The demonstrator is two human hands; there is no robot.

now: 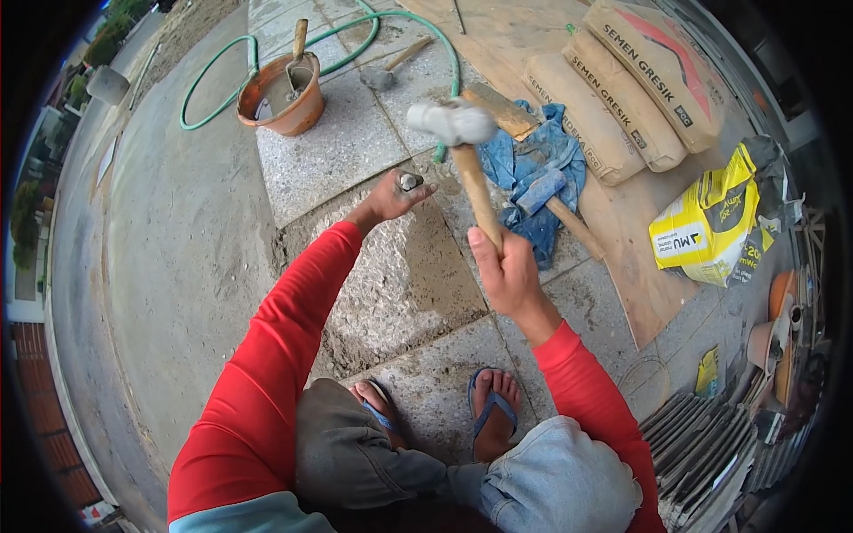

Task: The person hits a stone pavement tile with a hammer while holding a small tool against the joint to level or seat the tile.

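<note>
My left hand [397, 194] grips an upright chisel [410, 182] near the edge of a rough, chipped square patch of paving [391, 293]. My right hand [506, 266] holds the wooden handle of a hammer [451, 123], whose pale head is raised above and to the right of the chisel, apart from it. The head is slightly blurred. My sandalled feet rest on the speckled slab below the chipped patch.
An orange bucket [280, 121] with trowel, green hose [454, 62] and mallet [380, 77] lie ahead. Rightward are a blue cloth [524, 235] with another hammer [569, 218], stacked cement sacks [622, 98], plywood [653, 302], a yellow bag [702, 231] and stacked tiles [702, 453]. Grey screed spans the left.
</note>
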